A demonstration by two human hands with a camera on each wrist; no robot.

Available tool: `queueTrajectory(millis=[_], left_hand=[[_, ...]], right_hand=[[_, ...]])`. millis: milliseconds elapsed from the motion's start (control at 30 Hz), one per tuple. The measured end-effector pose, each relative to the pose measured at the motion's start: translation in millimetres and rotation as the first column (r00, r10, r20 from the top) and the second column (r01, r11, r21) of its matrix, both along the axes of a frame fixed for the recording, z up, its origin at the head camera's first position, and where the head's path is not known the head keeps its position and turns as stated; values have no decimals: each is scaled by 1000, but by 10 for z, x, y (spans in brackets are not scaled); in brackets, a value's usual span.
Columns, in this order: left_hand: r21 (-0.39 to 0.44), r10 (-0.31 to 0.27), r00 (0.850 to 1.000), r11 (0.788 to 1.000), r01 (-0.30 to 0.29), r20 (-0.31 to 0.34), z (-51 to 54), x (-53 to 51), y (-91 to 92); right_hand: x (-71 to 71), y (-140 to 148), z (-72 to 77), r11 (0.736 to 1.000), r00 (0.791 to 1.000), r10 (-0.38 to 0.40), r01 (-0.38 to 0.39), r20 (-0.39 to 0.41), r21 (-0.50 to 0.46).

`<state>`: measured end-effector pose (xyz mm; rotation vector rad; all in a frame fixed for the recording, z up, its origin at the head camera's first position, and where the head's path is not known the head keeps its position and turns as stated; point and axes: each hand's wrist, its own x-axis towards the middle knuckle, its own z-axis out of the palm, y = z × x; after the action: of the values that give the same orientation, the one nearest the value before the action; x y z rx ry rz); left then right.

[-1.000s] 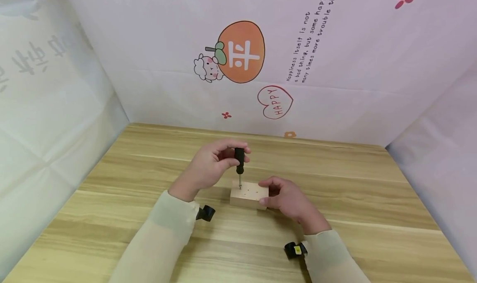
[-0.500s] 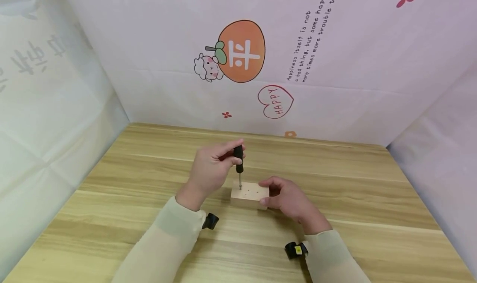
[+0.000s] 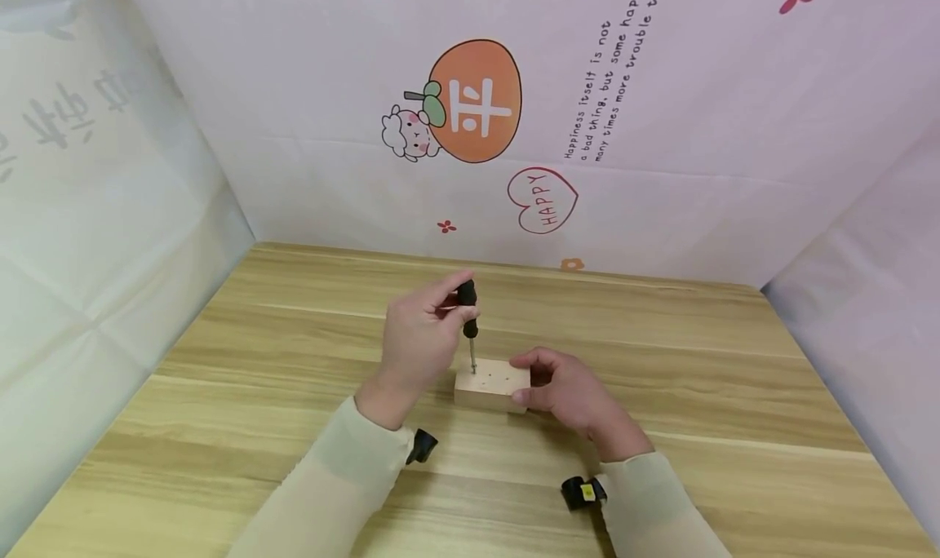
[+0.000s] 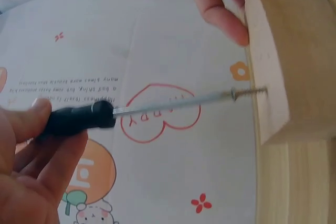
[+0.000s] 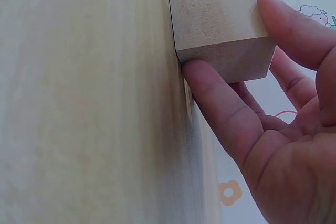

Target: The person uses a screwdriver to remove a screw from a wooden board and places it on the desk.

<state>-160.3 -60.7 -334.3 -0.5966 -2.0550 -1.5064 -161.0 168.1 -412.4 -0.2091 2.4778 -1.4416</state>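
Note:
My left hand (image 3: 422,338) grips the black handle of a screwdriver (image 3: 467,295), which stands nearly upright over the left part of a pale wooden block (image 3: 489,388). In the left wrist view the screwdriver's shaft (image 4: 178,102) meets the head of a screw (image 4: 247,92) whose point is in the block's face (image 4: 270,72). Several small dark marks show on the block's top. My right hand (image 3: 576,395) holds the block's right end between thumb and fingers; in the right wrist view a fingertip of that hand (image 5: 283,145) presses the lower edge of the block (image 5: 220,9).
The block rests on a wood-grain table (image 3: 698,362). A white printed sheet (image 3: 330,93) stands behind the table's back edge, with white sheets at both sides. Black wrist cameras are strapped at the left cuff (image 3: 422,446) and the right cuff (image 3: 578,493).
My left hand has turned about the screwdriver handle, its wrist shifting right and nearer the block. The handle's top has tilted slightly left. My right hand and the block have barely moved.

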Motion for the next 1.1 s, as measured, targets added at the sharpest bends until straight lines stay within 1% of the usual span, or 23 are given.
queueTrajectory(millis=[67,100,133,167,200,233,300,333,367,400,433,500,567,633,667,733,800,833,900,1100], left_hand=[[-56,-39,998,998,41,47,17,-14,-38],[-80,-66,995,994,72,72,26,-24,-63],[-100,-100,991,989,109,94,35,-36,-87],[-109,-143,983,982,156,117,44,-50,-109],[-100,-197,970,972,212,144,55,-59,-130],[-83,-254,953,959,270,166,62,-72,-148],[-46,-350,916,930,365,199,77,-97,-175],[-27,-388,897,915,402,209,80,-110,-182],[-10,-417,883,903,429,217,79,-123,-188],[-1,-431,875,897,442,220,78,-132,-192],[3,-437,872,894,448,218,74,-144,-192],[0,-437,874,895,447,212,65,-165,-189],[-22,-424,882,899,438,205,62,-182,-188],[-45,-428,880,894,446,208,73,-196,-193],[-59,-433,877,890,453,210,77,-203,-202],[-57,-459,862,875,480,213,82,-215,-217],[-25,-488,845,863,505,219,86,-221,-230],[-8,-495,841,861,509,218,81,-224,-234],[33,-495,841,865,500,219,81,-215,-233],[93,-448,867,894,438,219,73,-171,-189]], right_hand=[[1,-3,2,1000,1000,0,0,-2,3],[2,-4,2,1000,1000,-1,1,-2,3],[1,-6,2,1000,1000,0,0,-3,5],[1,-7,3,1000,1000,0,0,-1,6],[1,-9,3,1000,1000,0,0,-1,8],[0,-10,2,1000,1000,1,-1,1,9],[-4,-13,1,1000,1000,2,-2,6,3],[-5,-14,0,1000,1000,3,-3,8,1],[-6,-15,0,1000,1000,4,-4,9,-2],[-7,-16,0,1000,1000,5,-5,10,-3],[-8,-16,-2,1000,1000,5,-5,13,-9],[-8,-16,-1,1000,1000,7,-7,16,-16],[-7,-17,0,1000,1000,7,-7,19,-23],[-8,-19,0,1000,1000,7,-6,20,-27],[-8,-20,1,1000,1000,7,-7,21,-29],[-10,-21,1,999,1000,9,-8,23,-32],[-12,-19,2,999,1000,10,-9,23,-32],[-13,-18,3,999,1000,11,-10,23,-33],[-16,-13,5,999,1000,11,-11,20,-31],[-9,1,4,1000,1000,5,-5,10,-10]])
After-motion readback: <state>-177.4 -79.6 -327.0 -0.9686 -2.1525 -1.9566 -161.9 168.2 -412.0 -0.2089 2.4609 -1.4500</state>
